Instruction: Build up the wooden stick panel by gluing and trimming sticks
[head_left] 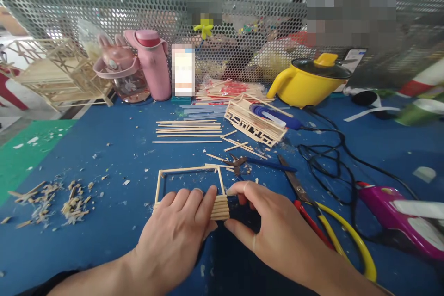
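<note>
A small rectangular frame of pale wooden sticks [189, 169] lies on the blue table in front of me. Its near part is filled by a row of sticks [221, 208] set side by side. My left hand [178, 222] lies over that row, fingers bent together on top and thumb at the near edge. At the frame's right end, my right hand [263, 222] has its thumb and forefinger on the stick ends, one at each side of the row. Pliers [239, 162] with blue handles and loose short sticks [243, 144] lie just beyond the frame.
Scissors [301, 189] and a purple glue gun [398, 212] lie to the right, near a black cable [338, 162]. Scraps [74, 203] litter the left. Farther back are long sticks [189, 132], a stick model [255, 122], a pink bottle [156, 67] and a yellow pot [308, 85].
</note>
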Motion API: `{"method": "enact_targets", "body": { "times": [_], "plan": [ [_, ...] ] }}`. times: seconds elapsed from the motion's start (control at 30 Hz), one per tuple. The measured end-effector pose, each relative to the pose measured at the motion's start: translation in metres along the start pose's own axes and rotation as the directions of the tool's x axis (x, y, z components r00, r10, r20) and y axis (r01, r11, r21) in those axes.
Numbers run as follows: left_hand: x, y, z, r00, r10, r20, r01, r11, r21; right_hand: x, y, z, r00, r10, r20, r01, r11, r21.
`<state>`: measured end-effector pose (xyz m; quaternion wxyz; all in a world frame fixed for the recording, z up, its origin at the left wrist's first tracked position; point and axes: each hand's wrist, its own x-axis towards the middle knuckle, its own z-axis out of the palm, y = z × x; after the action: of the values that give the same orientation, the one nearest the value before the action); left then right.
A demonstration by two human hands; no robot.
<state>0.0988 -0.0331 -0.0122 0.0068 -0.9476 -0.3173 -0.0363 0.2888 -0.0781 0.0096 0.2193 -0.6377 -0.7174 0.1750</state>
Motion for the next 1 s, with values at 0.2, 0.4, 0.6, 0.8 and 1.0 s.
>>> {"method": "enact_targets", "body": {
  "times": [0.2, 0.4, 0.6, 0.8, 1.0],
  "plan": [
    [0.0, 0.0, 0.0, 1.0, -0.009, 0.01, 0.009, 1.0, -0.001, 0.0011, -0.001, 0.002, 0.999, -0.043, -0.009, 0.042, 0.998, -0.044],
    [0.0001, 0.0003, 0.001, 1.0, -0.016, 0.011, 0.016, 1.0, -0.004, -0.0006, 0.0034, 0.0044, 0.988, -0.151, -0.005, 0.15, 0.984, -0.094],
    [-0.0012, 0.0018, -0.0003, 1.0, -0.003, 0.003, 0.003, 1.0, 0.007, -0.0009, 0.0063, 0.0029, 0.983, -0.177, 0.039, 0.181, 0.974, -0.14],
    [-0.001, 0.0007, 0.0011, 0.999, 0.016, -0.042, -0.016, 1.0, -0.002, 0.0016, 0.0047, 0.0019, 0.982, -0.179, 0.057, 0.185, 0.972, -0.145],
    [0.0, 0.0014, 0.0029, 0.995, 0.004, -0.097, -0.005, 1.0, -0.011, 0.0021, 0.008, 0.0084, 0.97, -0.241, -0.026, 0.232, 0.956, -0.181]
  ]
}}
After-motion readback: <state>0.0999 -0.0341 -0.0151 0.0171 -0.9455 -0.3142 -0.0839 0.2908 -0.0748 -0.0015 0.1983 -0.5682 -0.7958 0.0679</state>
